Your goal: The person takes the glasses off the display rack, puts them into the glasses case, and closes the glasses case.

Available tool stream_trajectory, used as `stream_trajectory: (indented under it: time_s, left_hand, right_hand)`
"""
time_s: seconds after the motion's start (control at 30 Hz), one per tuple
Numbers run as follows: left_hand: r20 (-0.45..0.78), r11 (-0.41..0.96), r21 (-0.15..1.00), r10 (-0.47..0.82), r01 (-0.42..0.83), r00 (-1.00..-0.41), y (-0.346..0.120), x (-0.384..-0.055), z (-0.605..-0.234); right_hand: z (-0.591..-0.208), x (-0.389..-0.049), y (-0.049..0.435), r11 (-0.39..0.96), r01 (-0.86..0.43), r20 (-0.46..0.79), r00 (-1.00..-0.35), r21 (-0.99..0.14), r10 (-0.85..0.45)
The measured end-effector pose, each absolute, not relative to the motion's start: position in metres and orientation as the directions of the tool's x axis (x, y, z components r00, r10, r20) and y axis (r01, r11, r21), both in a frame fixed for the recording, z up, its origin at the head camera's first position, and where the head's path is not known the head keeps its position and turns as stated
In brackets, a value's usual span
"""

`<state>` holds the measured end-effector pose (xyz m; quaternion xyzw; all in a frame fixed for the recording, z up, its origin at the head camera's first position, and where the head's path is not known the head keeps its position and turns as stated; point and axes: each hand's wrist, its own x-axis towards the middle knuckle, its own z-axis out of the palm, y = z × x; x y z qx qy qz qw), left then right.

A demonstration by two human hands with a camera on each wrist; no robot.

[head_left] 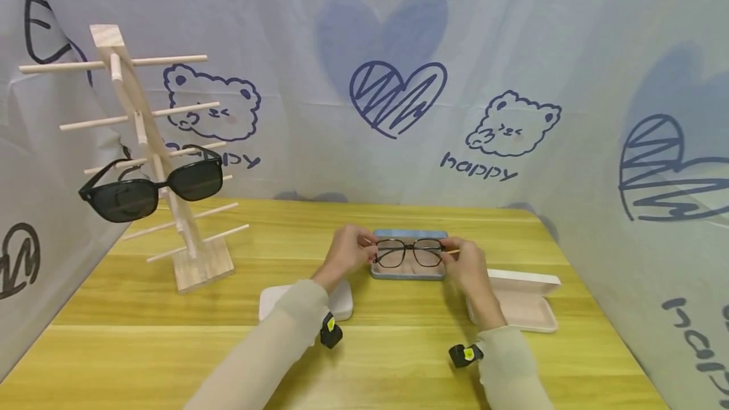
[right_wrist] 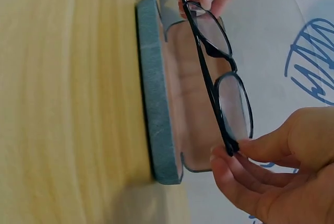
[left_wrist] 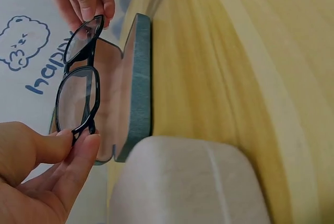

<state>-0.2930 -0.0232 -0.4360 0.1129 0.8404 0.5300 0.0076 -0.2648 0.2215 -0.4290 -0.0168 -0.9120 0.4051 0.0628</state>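
A pair of black-framed eyeglasses [head_left: 405, 247] with clear lenses is held level between both hands, its temples folded behind the lenses. My left hand [head_left: 348, 250] pinches one end of the frame between thumb and fingers. At the other end, my right hand [head_left: 468, 266] pinches the frame in the same way. Behind and beneath the eyeglasses, a blue-grey glasses case [left_wrist: 140, 88] lies open, showing its pinkish lining [right_wrist: 190, 98]. Both wrist views show the eyeglasses apart from the lining, in front of the case.
Left of the case, a closed white glasses case [head_left: 342, 302] lies partly under my left forearm. An open white case [head_left: 524, 309] stands at the right. A wooden display rack [head_left: 139, 119] at the left carries dark sunglasses [head_left: 196, 180]. Printed cloth [head_left: 296, 144] walls the table [head_left: 387, 347].
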Motion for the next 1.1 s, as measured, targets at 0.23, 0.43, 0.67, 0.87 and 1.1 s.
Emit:
stream_trajectory:
  time_s: [0.23,0.43,0.67,0.87,1.1]
  left_hand:
    - [0.052,0.414,0.903,0.162,0.116,-0.985,-0.020,-0.293,-0.444]
    - [0.075,0.432,0.891,0.155,0.136,-0.985,-0.016,-0.293,-0.448]
    - [0.090,0.478,0.866,0.141,0.147,-0.986,-0.015,-0.296,-0.448]
    - [0.097,0.533,0.834,0.111,0.141,-0.989,-0.017,-0.299,-0.448]
    - [0.099,0.541,0.827,0.123,0.150,-0.987,-0.017,-0.297,-0.451]
  right_hand:
    - [-0.438,-0.267,0.217,0.748,-0.061,0.129,-0.991,-0.660,0.033]
    - [-0.442,-0.266,0.215,0.824,-0.067,0.118,-0.993,-0.563,0.000]
    - [-0.443,-0.265,0.213,0.867,-0.061,0.100,-0.995,-0.494,-0.013]
    - [-0.443,-0.266,0.212,0.865,-0.031,0.033,-0.999,-0.501,-0.017]
    - [-0.447,-0.266,0.215,0.823,0.013,-0.026,-1.000,-0.568,-0.002]
